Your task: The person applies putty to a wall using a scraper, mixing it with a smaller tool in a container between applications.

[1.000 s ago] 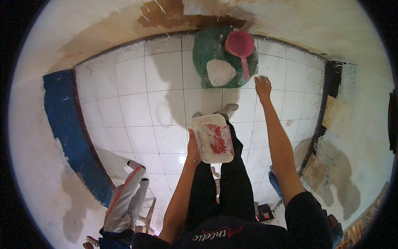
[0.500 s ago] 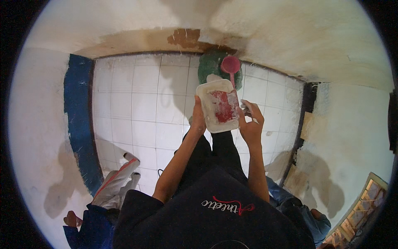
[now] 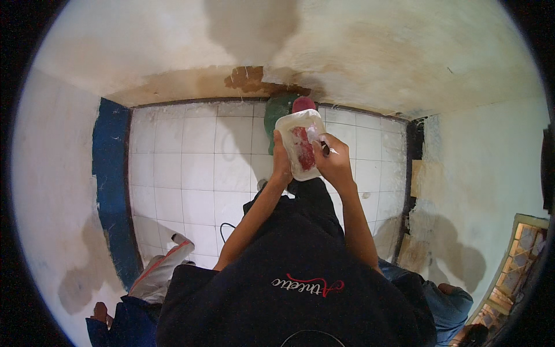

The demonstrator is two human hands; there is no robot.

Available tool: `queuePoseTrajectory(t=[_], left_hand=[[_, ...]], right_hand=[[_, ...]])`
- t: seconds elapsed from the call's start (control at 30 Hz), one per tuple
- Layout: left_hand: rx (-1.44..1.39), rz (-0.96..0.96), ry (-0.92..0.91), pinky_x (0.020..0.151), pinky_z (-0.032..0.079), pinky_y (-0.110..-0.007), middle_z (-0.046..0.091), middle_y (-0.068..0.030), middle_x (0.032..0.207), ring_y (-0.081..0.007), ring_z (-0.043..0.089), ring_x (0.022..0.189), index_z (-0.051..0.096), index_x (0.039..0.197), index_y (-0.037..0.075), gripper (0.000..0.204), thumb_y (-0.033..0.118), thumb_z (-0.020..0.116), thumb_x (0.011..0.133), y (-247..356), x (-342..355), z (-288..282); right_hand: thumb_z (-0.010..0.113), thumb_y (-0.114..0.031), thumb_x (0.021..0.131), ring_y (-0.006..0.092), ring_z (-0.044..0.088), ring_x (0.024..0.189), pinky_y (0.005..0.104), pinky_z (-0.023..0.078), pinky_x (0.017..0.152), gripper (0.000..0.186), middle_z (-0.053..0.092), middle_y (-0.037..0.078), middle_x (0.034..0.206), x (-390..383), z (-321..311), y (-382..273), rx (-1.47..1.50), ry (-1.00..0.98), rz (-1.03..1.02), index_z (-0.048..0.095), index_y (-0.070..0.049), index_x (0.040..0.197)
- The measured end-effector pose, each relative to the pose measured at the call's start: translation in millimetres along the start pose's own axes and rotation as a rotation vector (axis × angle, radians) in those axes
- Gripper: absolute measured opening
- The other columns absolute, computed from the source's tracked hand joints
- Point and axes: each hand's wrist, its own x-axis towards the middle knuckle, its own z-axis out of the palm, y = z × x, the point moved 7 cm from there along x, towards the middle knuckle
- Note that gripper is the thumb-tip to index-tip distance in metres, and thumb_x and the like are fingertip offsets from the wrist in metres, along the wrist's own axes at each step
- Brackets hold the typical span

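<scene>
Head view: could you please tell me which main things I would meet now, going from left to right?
Blue wall band, grey trouser leg with a red stripe, left hand, white tray, right hand, blue denim clothing, latticed frame.

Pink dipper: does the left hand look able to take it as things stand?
Probably not: the left hand holds the white tray, and the pink dipper lies lower, partly hidden behind it.

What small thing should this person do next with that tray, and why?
Perhaps draw the right hand gently across the white tray: the left hand supports its left side, the right is at its right edge, and the red patch inside looks smeared with white, suggesting something to gather.
</scene>
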Motion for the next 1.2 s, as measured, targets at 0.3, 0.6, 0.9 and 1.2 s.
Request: queuePoseTrajectory(t=[0.3,0.6,0.9,1.2], left_hand=[[-0.021,-0.007,0.013,0.098,0.048,-0.040,0.055,-0.0118,0.127,-0.0260,0.057,0.114,0.040,0.140,0.008,0.070,0.062,0.023,0.099,-46.8,24.5,29.8],[-0.074,0.062,-0.077,0.104,0.044,-0.043,0.047,-0.0133,0.139,-0.0294,0.051,0.123,0.033,0.146,0.008,0.073,0.063,0.025,0.098,-85.3,72.8,91.3],[-0.052,0.111,0.006,0.101,0.047,-0.043,0.049,-0.0147,0.135,-0.0312,0.054,0.120,0.033,0.145,0.008,0.075,0.064,0.026,0.097,-120.1,102.0,131.9],[-0.101,0.152,0.115,0.084,0.054,-0.038,0.062,-0.0136,0.111,-0.0247,0.064,0.098,0.051,0.128,0.002,0.068,0.058,0.025,0.099,-130.1,108.6,150.7]], right_hand=[[0.062,-0.009,0.082,0.0424,0.062,0.076,0.0452,0.050,0.070,0.014,0.063,0.025,0.081,24.0,-39.9,14.5,-0.175,-0.144,-0.020,0.064,0.003,0.089],[0.065,-0.004,0.080,0.0233,0.054,0.057,0.0333,0.045,0.057,0.009,0.062,0.017,0.072,64.3,-102.2,53.0,-0.007,-0.120,-0.073,0.063,0.004,0.083],[0.064,-0.004,0.080,0.0184,0.053,0.058,0.0318,0.044,0.057,0.010,0.061,0.015,0.068,94.0,-147.6,96.9,-0.008,-0.213,-0.116,0.064,0.005,0.086],[0.059,-0.004,0.079,0.0293,0.050,0.053,0.0383,0.042,0.054,0.011,0.056,0.019,0.065,98.5,-158.4,92.8,0.003,-0.191,-0.381,0.057,0.005,0.073]])
